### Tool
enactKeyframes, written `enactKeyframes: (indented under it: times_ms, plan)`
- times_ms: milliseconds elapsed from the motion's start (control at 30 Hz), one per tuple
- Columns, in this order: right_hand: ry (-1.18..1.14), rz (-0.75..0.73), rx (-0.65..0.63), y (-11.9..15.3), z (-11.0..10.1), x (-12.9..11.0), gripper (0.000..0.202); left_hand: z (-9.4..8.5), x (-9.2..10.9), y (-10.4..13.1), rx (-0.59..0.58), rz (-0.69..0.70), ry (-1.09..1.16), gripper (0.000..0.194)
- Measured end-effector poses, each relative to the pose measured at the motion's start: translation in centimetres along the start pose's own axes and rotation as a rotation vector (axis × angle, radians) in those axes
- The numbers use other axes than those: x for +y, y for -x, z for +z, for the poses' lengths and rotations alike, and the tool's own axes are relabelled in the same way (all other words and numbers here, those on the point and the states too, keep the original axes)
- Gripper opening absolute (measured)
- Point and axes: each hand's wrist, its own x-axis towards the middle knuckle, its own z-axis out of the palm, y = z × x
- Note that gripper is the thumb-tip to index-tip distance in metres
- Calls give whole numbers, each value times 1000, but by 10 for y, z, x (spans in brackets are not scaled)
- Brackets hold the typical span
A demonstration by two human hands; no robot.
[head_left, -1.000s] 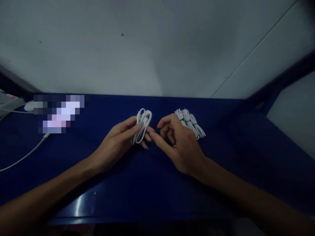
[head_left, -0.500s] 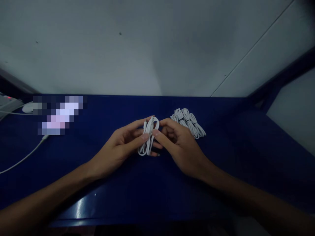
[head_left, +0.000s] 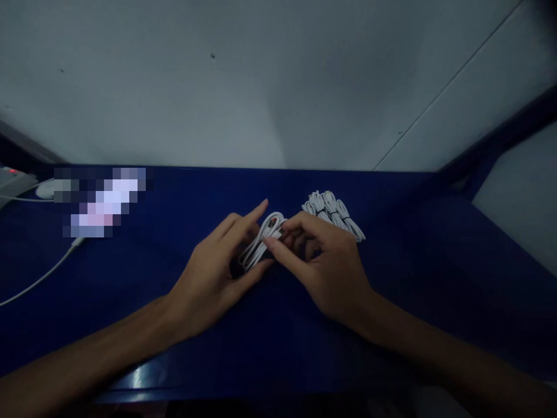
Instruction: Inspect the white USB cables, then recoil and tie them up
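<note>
A coiled white cable (head_left: pixel 260 244) is between my two hands above the blue table, tilted to the right at its top. My right hand (head_left: pixel 319 255) pinches its upper right side, near a white connector, with thumb and fingers. Around the lower left of the coil is my left hand (head_left: pixel 221 264), its forefinger raised and its thumb stretched out below; the other fingers are partly hidden behind the cable. Just beyond my right hand lies a row of several coiled white cables (head_left: pixel 337 213) with dark ties.
On the left, a pixelated bright object (head_left: pixel 108 203) lies on the blue table (head_left: pixel 261 348), with a white cord (head_left: pixel 47 283) running from it. A white plug-like item (head_left: pixel 44 189) is behind it. A grey wall (head_left: pixel 195 104) rises along the back edge.
My left hand has loosened, its forefinger lifting and its thumb moving off the coil to below it. The coil has tilted to the right, with my right hand still pinching it.
</note>
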Motion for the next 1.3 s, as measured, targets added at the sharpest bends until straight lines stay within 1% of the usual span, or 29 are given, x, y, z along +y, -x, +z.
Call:
enactKeyframes:
  times_ms: [67, 133, 233, 367, 467, 600, 667, 700, 733, 800, 867, 933, 1033, 1167, 1300]
  plan:
    - [-66, 41, -14, -2, -2, -1, 7, -1, 4, 0, 21, -31, 111, 74]
    - [-164, 90, -51, -3, -3, -2, 4, -1, 9, -1, 36, -110, 285, 64]
    - [-302, 167, -110, -3, -5, -2, 10, 0, 11, -5, 64, -244, 499, 47]
    - [-381, 237, -153, -2, -6, 2, 15, 0, 8, -11, 51, -322, 641, 42]
    - [-421, 254, -151, -2, -7, 4, 14, -1, 5, -13, 58, -304, 647, 45]
    - [-395, 232, -146, -3, -8, 3, 12, -3, 5, -12, 79, -245, 530, 54]
    - [-389, 233, -159, -3, -7, 3, 12, -3, 5, -12, 68, -229, 509, 51]
    - [-392, 239, -165, -3, -7, 3, 12, -2, 5, -12, 50, -228, 514, 46]
    - [-396, 251, -167, -3, -7, 3, 12, -2, 5, -12, 37, -232, 528, 41]
    - [-397, 276, -154, -3, -6, 3, 12, -2, 3, -12, 16, -245, 563, 38]
    - [-416, 294, -150, -4, -6, 3, 13, -2, 1, -12, 0, -249, 620, 38]
    - [-456, 289, -187, -4, -6, 3, 12, -2, -1, -13, -15, -251, 680, 39]
    - [-503, 271, -229, -5, -6, 3, 10, -3, -4, -13, -34, -290, 722, 41]
    - [-542, 287, -195, -5, -7, 5, 12, -5, -3, -14, -22, -302, 686, 39]
    - [-554, 292, -185, -4, -6, 5, 10, -4, 0, -14, 29, -293, 618, 34]
